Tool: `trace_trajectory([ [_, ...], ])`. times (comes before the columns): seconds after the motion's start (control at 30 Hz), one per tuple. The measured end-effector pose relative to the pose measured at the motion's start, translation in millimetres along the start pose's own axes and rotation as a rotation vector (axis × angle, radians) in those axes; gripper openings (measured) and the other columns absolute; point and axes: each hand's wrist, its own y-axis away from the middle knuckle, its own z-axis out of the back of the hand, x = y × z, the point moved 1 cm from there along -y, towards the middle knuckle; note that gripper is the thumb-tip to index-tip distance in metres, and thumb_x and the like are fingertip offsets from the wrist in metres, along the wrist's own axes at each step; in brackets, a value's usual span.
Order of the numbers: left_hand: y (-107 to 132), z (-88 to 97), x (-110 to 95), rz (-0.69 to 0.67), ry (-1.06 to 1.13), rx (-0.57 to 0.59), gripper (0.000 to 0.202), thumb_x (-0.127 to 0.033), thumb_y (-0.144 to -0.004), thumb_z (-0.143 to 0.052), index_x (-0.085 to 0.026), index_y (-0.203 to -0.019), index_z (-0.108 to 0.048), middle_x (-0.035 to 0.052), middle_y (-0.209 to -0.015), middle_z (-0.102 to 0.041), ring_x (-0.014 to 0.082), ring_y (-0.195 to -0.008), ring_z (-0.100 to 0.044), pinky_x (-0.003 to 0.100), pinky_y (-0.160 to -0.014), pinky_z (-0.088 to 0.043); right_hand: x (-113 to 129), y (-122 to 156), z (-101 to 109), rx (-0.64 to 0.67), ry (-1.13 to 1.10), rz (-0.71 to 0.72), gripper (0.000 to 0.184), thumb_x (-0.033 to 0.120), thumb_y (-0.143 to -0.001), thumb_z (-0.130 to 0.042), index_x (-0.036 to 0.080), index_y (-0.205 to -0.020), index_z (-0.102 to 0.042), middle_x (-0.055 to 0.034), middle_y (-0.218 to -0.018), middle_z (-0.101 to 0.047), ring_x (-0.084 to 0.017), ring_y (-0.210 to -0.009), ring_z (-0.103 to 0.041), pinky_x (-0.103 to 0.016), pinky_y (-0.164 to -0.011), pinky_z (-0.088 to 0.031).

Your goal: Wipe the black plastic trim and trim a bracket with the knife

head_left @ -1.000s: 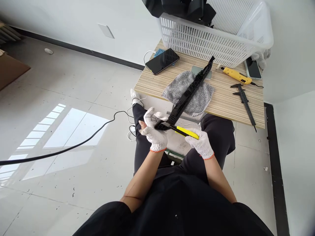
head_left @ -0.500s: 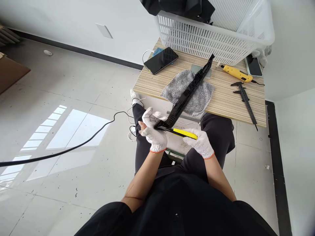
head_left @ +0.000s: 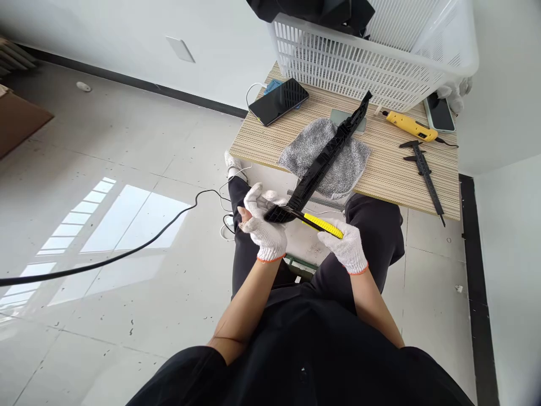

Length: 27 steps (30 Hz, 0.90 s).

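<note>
L hand (head_left: 262,228) grips black strip (head_left: 323,158); R hand (head_left: 344,248) holds knife (head_left: 322,224).

Matt black plastic strip (head_left: 325,158)

Both gloved hands (head_left: 264,228) (head_left: 343,248) clenched, forearms converging

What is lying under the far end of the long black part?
Under the long black part lies a grey cloth on the table. A grey-green flat piece shows beside it, mostly covered.
</note>
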Motion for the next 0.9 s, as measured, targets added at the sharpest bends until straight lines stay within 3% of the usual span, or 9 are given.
trace_trajectory([
  [0.27,0.5,-0.2,1.4,0.004,0.024,0.018,0.089,-0.096,-0.079,-0.040,-0.019,-0.116,-0.065,0.0043,-0.082,-0.061,0.0152,-0.059,-0.058,0.026,-0.049,-0.046,-0.2,-0.9,-1.1,0.019,0.005,-0.013,0.044,0.034,-0.076,-0.076,0.017,-0.117,-0.079,-0.0014,-0.077,-0.073,-0.011,-0.056,-0.059,-0.021,-0.050,-0.049],
  [0.4,0.2,-0.4,0.7,0.020,0.037,-0.002,0.090,-0.098,-0.075,-0.042,-0.020,-0.111,-0.066,0.0035,-0.080,-0.061,0.0143,-0.058,-0.059,0.025,-0.048,-0.045,0.6,-0.4,-1.0,0.025,0.030,0.029,0.043,0.033,-0.074,-0.078,0.018,-0.114,-0.080,-0.0029,-0.086,-0.075,-0.012,-0.063,-0.062,-0.021,-0.055,-0.051],
  [0.9,1.6,-0.6,-0.2,0.031,0.007,-0.001,0.095,-0.099,-0.075,-0.037,-0.020,-0.120,-0.065,0.0048,-0.081,-0.062,0.0155,-0.060,-0.060,0.025,-0.047,-0.044,-2.5,1.8,2.0,0.026,0.008,0.002,0.044,0.036,-0.076,-0.079,0.018,-0.117,-0.079,-0.0024,-0.082,-0.075,-0.013,-0.060,-0.062,-0.022,-0.052,-0.052],
])
